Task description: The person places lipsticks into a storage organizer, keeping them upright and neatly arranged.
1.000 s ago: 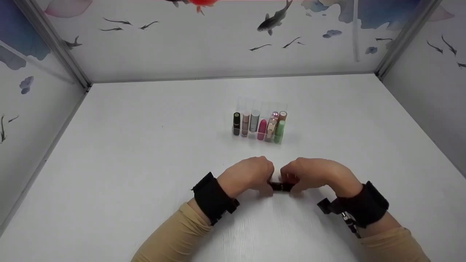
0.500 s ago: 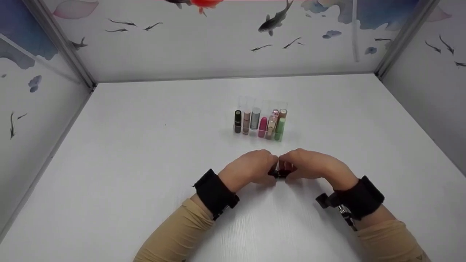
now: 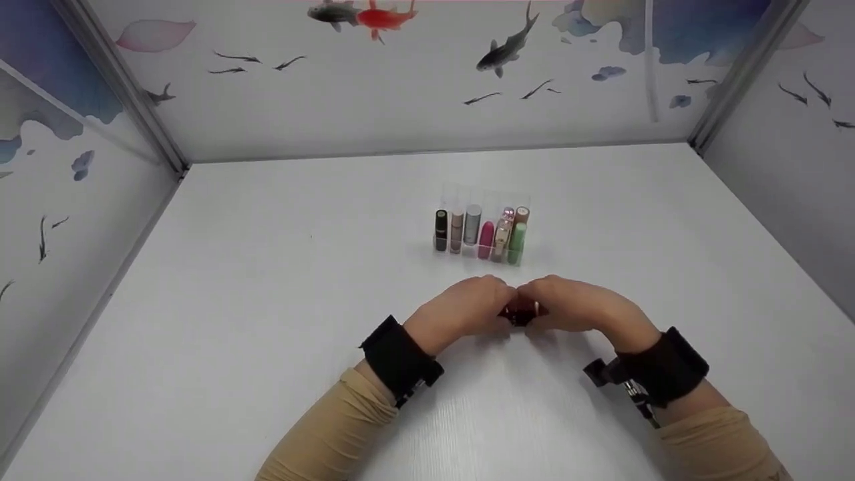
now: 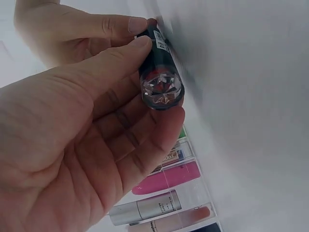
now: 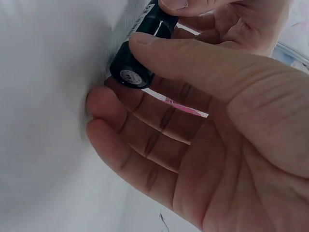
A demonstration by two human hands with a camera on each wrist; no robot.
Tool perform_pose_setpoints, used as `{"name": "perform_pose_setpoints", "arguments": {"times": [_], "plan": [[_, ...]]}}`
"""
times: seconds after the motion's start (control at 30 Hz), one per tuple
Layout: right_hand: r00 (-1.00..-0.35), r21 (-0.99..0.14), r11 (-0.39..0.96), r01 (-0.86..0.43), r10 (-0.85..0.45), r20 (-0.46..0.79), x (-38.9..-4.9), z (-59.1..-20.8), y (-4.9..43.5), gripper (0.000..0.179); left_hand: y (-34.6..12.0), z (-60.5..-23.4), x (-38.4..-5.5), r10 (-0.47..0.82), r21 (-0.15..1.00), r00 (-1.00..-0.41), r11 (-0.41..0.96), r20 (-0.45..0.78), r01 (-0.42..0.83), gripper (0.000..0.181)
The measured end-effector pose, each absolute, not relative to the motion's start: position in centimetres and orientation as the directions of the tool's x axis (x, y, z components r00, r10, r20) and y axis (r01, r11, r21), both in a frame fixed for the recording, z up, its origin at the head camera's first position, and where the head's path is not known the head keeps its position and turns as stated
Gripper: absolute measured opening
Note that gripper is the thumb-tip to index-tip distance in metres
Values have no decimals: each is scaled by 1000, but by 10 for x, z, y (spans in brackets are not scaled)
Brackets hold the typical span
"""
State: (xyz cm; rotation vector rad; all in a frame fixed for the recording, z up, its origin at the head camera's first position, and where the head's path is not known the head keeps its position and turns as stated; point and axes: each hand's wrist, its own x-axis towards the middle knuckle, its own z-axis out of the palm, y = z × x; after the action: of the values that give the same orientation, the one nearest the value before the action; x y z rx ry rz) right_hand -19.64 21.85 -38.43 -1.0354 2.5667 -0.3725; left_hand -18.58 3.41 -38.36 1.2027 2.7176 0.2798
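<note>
A dark lipstick tube (image 3: 522,314) lies sideways between my hands, low over the white table. In the left wrist view one end of the lipstick tube (image 4: 157,60) is clear and faceted, with a white label farther along. Thumb and fingers of my left hand (image 3: 464,307) hold that end. My right hand (image 3: 571,304) pinches the other end, where a round sticker (image 5: 131,77) shows in the right wrist view. Both thumbs lie on the tube close to each other. Beyond the hands stands a clear lipstick holder (image 3: 467,252) with several tubes in it.
In the holder are a black tube (image 3: 441,230), a silver tube (image 3: 472,225), a pink tube (image 3: 486,240) and a green tube (image 3: 517,244), among others. White panels printed with fish enclose the table (image 3: 300,300) at the back and sides.
My hands have drawn closer together and shifted a little away from me, with the lipstick tube between them. Less of the tube's length shows between the fingers. The holder has stayed in place.
</note>
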Motion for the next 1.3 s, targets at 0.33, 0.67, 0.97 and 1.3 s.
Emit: {"name": "perform_pose_setpoints", "arguments": {"times": [0.33,0.67,0.97,1.3], "plan": [[-741,-503,633,-588,-671,22,-206,-378,222,20,20,-368,-198,669,266,-743,711,30,651,22],[-839,-676,509,-532,-427,339,-209,-364,215,30,8,-352,-207,538,343,-799,721,270,602,29],[-821,-690,453,-565,-229,522,-215,-342,191,33,13,-350,-216,345,457,-755,632,558,626,31],[-798,-687,450,-571,-107,593,-226,-328,176,29,16,-344,-232,264,560,-757,537,598,631,35]]}}
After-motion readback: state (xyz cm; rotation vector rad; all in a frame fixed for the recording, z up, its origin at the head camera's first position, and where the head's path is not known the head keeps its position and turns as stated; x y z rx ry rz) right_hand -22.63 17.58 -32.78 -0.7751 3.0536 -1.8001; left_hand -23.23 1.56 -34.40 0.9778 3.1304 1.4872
